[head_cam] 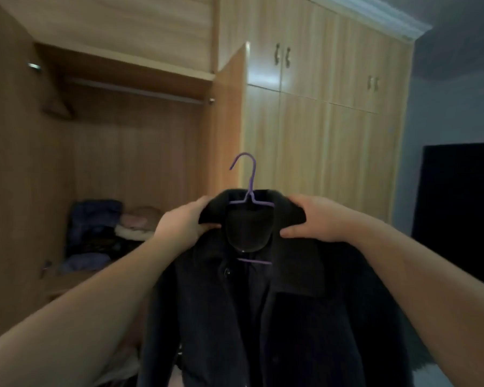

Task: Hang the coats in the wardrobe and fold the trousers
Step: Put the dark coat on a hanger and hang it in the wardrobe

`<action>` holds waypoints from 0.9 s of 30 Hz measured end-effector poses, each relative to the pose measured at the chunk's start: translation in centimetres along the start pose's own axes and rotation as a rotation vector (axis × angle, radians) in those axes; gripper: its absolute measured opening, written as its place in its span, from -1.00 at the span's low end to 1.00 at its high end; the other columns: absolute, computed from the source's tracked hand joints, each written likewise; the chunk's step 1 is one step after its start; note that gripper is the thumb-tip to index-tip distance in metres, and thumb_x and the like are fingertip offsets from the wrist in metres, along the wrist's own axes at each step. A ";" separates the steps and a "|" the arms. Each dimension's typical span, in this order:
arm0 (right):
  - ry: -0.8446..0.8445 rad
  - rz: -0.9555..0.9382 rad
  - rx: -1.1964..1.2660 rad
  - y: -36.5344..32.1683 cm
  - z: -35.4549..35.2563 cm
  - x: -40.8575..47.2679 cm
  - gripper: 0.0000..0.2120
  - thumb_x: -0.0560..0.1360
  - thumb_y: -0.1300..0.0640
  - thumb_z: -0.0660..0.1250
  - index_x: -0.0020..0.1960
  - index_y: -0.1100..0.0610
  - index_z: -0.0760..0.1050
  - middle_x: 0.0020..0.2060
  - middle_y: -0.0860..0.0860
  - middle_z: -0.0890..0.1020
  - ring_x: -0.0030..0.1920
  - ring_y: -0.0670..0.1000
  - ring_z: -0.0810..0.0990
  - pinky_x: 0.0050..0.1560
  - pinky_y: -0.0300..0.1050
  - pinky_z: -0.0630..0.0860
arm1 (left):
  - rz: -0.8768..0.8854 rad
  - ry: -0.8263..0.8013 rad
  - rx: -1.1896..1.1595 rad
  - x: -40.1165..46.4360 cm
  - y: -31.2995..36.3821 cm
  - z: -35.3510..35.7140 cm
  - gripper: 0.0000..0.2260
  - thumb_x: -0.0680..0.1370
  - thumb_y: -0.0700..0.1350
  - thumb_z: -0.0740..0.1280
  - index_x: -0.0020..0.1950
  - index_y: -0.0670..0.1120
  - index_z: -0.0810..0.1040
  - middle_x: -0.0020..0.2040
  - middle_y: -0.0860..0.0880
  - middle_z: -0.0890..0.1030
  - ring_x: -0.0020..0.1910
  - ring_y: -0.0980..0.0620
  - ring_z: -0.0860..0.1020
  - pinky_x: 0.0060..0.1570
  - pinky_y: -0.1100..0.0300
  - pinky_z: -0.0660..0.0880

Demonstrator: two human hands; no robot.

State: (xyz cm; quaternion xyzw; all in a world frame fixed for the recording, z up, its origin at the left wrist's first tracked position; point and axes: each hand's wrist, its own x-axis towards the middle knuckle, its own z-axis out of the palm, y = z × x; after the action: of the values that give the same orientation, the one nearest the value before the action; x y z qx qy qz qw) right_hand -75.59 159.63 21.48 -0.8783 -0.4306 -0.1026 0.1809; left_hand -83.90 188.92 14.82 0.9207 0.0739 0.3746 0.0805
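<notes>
Left hand (183, 227) and right hand (319, 219) grip the collar of a dark coat (263, 303) on a purple hanger (248, 188), before the open wardrobe (123, 129), its rail (134, 90) bare above folded clothes (101, 230).

No legible text — none anywhere

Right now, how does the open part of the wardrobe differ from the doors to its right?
The open compartment shows a darker brown inside, a hanging rail and folded clothes piled at the bottom. The closed doors are pale, glossy wood and hide whatever is behind them. The closed upper doors carry small metal handles; no handle shows on the open side. Both share one wood-grain wardrobe.
</notes>
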 end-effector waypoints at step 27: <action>0.506 -0.217 -0.079 -18.6 16.4 43.3 -0.59 0.60 -0.26 0.16 0.39 -0.15 0.33 -0.17 -0.13 0.56 -0.18 0.00 0.58 -0.28 -0.13 0.41 | -0.154 0.387 0.243 18.0 -41.2 -3.2 -0.44 0.55 0.26 0.23 0.51 0.15 0.22 0.43 0.08 0.40 0.42 -0.03 0.34 0.38 -0.05 0.31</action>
State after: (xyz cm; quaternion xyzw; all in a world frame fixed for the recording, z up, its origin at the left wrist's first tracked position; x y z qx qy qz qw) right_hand -63.62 207.94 25.37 -0.7799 -0.4589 -0.3543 0.2361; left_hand -76.49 232.94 20.91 0.8263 0.2025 0.5252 -0.0179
